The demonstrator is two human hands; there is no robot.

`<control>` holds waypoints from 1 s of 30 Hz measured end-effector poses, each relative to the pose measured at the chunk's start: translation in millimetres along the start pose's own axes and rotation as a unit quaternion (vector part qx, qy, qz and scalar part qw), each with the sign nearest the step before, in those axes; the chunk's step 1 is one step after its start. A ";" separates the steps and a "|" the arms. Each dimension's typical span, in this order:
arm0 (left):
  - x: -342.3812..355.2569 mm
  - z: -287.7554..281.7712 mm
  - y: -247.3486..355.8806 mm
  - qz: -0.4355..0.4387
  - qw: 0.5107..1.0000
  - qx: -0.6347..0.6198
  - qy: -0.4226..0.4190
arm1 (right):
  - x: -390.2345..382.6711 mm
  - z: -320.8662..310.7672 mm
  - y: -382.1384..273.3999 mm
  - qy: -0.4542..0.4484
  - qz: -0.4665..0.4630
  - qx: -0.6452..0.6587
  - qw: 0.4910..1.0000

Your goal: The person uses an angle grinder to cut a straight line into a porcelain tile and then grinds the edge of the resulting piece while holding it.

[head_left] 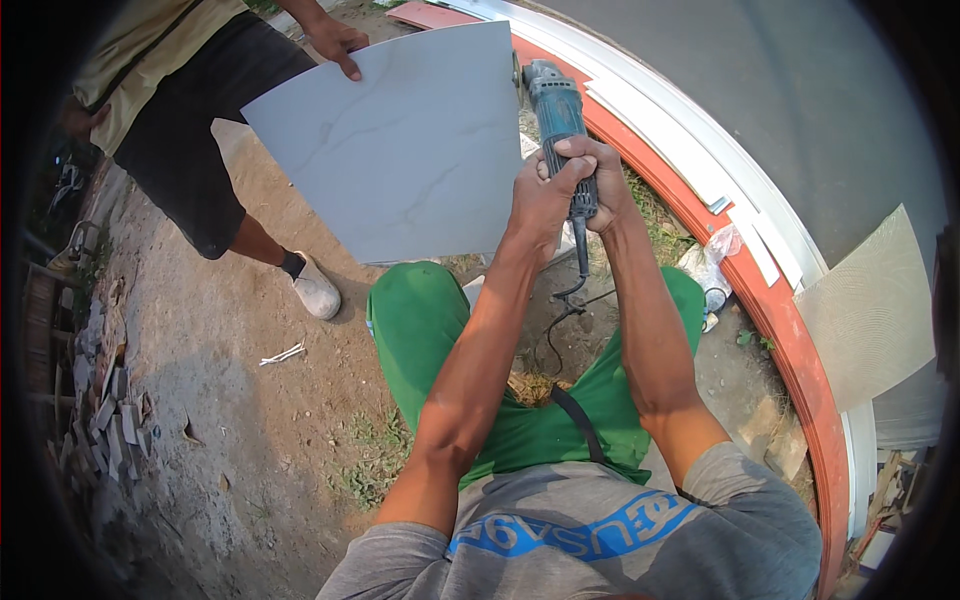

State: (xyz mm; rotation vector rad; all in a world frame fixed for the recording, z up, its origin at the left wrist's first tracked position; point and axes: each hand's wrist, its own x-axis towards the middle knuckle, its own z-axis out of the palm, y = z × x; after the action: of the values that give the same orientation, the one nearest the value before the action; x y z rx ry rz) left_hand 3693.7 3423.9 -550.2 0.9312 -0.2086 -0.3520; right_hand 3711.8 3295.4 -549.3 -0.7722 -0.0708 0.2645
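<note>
Both my hands are wrapped round the body of a teal angle grinder [558, 108]. My left hand [545, 190] closes on it from the left, and my right hand [598, 175] grips from the right with its thumb over the top. The grinder's disc [517, 75] is seen edge-on beside the right edge of a large pale grey marbled tile [400, 150]; whether it touches the tile, I cannot tell. Another person's hand [338, 42] holds the tile's far edge. From the grinder's rear a black cord [581, 250] hangs down between my knees.
A long red beam [690, 225] and white strips [665, 150] curve along the right side. Another tile [865, 310] lies at far right, near a clear plastic bag [712, 258]. A co-worker's shoe [317, 288] stands on the dirt at left. Broken pieces [120, 430] are heaped at far left.
</note>
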 end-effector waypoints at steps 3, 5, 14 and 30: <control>6.6 0.1 6.0 0.006 1.000 0.008 0.006 | 4.4 8.3 -8.1 -0.021 -0.004 -0.011 1.000; 7.0 1.6 6.9 0.009 1.000 0.012 0.006 | 4.5 7.4 -9.0 -0.014 -0.005 -0.016 1.000; 5.5 0.5 0.4 -0.001 1.000 0.002 0.009 | 4.9 -0.1 -6.9 -0.006 -0.002 -0.016 1.000; 6.5 0.0 -13.6 0.007 1.000 -0.015 0.010 | 3.4 -10.7 -3.7 0.012 0.000 -0.030 0.999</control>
State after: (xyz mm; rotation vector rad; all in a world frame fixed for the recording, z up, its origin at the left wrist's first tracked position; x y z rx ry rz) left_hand 3697.0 3414.0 -561.1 0.9037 -0.1913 -0.3325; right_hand 3717.5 3286.5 -554.5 -0.8340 -0.0563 0.2540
